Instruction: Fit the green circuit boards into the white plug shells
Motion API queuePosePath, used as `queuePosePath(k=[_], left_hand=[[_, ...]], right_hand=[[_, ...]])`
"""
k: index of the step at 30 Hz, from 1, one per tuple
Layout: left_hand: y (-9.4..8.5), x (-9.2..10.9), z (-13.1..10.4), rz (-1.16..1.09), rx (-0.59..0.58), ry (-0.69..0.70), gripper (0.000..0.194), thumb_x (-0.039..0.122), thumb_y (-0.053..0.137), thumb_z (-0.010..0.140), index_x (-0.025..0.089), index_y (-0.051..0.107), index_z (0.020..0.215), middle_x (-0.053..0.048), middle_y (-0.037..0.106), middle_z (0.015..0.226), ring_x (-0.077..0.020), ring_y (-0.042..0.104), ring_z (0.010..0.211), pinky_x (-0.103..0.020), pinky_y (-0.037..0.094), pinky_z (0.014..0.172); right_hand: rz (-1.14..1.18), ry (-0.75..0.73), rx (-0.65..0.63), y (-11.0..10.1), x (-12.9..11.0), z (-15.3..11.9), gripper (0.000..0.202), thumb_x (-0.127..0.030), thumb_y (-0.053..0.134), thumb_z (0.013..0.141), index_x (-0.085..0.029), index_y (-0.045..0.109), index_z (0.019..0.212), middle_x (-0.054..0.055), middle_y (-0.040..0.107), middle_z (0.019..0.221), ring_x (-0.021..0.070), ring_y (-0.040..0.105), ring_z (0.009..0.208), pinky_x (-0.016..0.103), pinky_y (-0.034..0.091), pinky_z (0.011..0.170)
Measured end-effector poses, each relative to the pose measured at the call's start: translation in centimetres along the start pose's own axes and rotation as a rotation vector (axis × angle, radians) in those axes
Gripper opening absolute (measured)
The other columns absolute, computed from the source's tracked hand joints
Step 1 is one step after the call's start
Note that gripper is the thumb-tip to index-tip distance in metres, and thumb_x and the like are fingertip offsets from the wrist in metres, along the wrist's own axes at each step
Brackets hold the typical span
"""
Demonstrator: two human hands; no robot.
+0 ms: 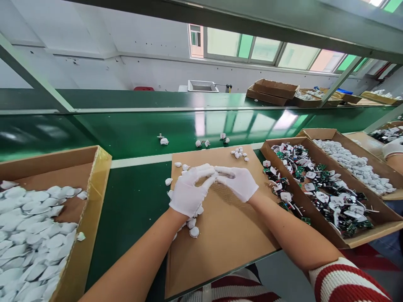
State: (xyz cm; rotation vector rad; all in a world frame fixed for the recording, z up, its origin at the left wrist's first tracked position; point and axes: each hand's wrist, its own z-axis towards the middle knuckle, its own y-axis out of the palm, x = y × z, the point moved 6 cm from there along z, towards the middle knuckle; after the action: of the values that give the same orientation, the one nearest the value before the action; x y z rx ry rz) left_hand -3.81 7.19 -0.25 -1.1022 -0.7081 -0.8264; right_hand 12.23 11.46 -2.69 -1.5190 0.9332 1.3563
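Both my hands wear white gloves and meet above the brown cardboard sheet [226, 235]. My left hand [189, 192] is closed, its thumb and fingers pinched at the tips. Against those tips press the pinched fingers of my right hand [238, 182]. Whatever is between them is too small and too covered to name. Small white padded pieces [194, 232] lie beside and below my left hand, partly hidden by it. Another cluster of small white pieces [239, 153] rests on the sheet beyond my right hand.
At left stands a cardboard box [100, 184] of white padded pieces. On the right, a box [285, 172] holds green circuit boards with white parts and wires; some boards [281, 188] lie outside it. Another box [327, 133] holds white pieces. A co-worker's gloved hand [393, 147] shows far right.
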Motion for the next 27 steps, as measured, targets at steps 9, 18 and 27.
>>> queuePosePath(k=[9, 18, 27], left_hand=[[0.2, 1.3, -0.1, 0.004, -0.201, -0.021, 0.031, 0.033, 0.066, 0.084, 0.034, 0.077, 0.113, 0.002, 0.069, 0.134, -0.0234, 0.061, 0.127, -0.037, 0.048, 0.109], [-1.7, -0.4, 2.3, 0.607, -0.189, 0.006, 0.023, 0.032, 0.056, 0.085, 0.027, 0.077, 0.089, -0.006, 0.077, 0.093, -0.0281, 0.067, 0.099, -0.042, 0.048, 0.089], [3.9, 0.1, 5.1, 0.777, -0.379, 0.044, 0.016, 0.035, 0.066, 0.076, 0.025, 0.075, 0.067, -0.007, 0.072, 0.075, -0.0319, 0.065, 0.103, -0.047, 0.039, 0.095]], right_hand=[[0.248, 0.087, -0.034, 0.1, -1.1, -0.7, 0.049, -0.047, 0.092, 0.06, -0.016, 0.079, 0.096, 0.007, 0.077, 0.09, 0.0166, 0.069, 0.082, 0.032, 0.057, 0.08], [0.373, -0.031, 0.238, -4.2, -1.9, -0.5, 0.054, -0.058, 0.085, 0.065, -0.017, 0.077, 0.1, 0.003, 0.068, 0.086, 0.007, 0.053, 0.059, 0.024, 0.043, 0.053], [0.368, -0.228, 0.512, -7.7, -3.1, -0.7, 0.058, -0.058, 0.081, 0.071, -0.022, 0.07, 0.116, 0.003, 0.067, 0.093, 0.0164, 0.066, 0.086, 0.031, 0.056, 0.078]])
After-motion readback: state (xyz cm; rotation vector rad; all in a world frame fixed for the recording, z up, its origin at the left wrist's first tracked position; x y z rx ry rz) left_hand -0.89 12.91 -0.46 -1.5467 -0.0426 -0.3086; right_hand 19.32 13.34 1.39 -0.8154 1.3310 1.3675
